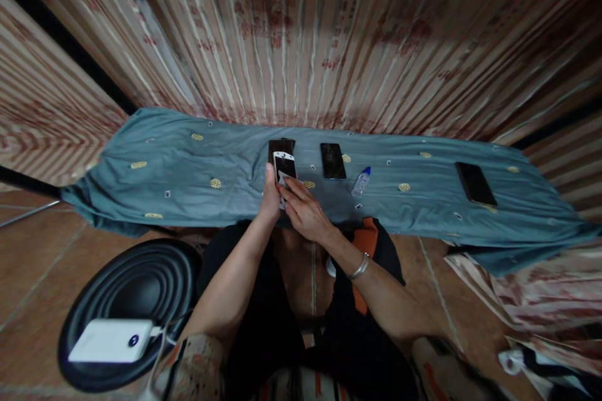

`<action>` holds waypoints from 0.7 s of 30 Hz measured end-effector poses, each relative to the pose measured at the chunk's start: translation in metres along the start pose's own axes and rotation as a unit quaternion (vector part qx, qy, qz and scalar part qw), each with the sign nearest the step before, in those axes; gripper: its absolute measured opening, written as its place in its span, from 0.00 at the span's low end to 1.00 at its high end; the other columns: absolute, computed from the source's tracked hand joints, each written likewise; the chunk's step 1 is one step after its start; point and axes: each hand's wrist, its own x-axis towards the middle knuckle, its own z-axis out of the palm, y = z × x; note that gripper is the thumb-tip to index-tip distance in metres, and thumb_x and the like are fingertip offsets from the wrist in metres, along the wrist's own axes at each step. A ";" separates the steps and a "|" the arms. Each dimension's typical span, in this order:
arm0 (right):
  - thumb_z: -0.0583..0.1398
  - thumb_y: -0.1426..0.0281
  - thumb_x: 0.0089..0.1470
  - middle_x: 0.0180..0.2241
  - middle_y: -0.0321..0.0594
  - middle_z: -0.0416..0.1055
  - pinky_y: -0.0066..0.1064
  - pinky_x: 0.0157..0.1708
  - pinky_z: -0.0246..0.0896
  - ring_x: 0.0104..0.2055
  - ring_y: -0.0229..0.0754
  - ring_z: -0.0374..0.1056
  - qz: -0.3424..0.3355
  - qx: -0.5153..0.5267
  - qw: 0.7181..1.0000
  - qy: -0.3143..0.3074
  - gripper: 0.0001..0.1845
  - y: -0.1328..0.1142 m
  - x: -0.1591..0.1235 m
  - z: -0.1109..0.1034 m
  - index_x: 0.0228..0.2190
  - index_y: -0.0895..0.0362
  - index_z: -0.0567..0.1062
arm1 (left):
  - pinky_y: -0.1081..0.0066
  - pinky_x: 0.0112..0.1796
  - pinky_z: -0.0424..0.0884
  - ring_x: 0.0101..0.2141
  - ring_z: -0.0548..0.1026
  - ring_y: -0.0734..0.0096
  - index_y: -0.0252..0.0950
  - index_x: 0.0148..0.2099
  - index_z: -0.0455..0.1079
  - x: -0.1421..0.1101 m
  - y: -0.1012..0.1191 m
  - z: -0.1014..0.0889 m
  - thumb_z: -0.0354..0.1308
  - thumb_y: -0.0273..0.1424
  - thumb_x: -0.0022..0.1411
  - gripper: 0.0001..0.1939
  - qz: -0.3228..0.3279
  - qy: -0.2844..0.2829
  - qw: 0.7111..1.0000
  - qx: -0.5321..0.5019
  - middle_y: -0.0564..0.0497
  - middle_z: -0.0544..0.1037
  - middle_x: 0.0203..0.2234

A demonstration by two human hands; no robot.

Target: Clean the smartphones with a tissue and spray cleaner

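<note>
My left hand [269, 195] grips a white-framed smartphone [285, 164] from its left side, thumb along the edge, screen facing up. Over the lower part of that phone lies my right hand [303, 207], its fingers pressed together on a small pale cloth-like piece [282, 178] against the screen. The fingers partly hide this piece, so its exact kind is unclear. Just behind the held phone, a dark phone-like slab [281, 145] rests on the cloth. A black smartphone [333, 161] lies to the right, and beside it is a small clear bottle with a blue cap [361, 182].
A blue-green cloth [235, 200] with yellow prints covers the long narrow table. Another dark phone [475, 183] lies at its right. Striped curtains [301, 44] hang behind. On the floor at left, a white power bank [110, 339] with a cable sits on a round black stool [141, 263].
</note>
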 end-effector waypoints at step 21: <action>0.51 0.73 0.68 0.55 0.50 0.75 0.42 0.63 0.64 0.61 0.48 0.66 -0.046 -0.094 0.988 0.116 0.20 0.007 0.003 -0.013 0.53 0.59 0.78 | 0.61 0.46 0.77 0.38 0.82 0.60 0.33 0.36 0.75 0.009 0.026 0.017 0.33 0.55 0.70 0.37 -0.003 0.054 0.981 -0.189 0.44 0.80 0.25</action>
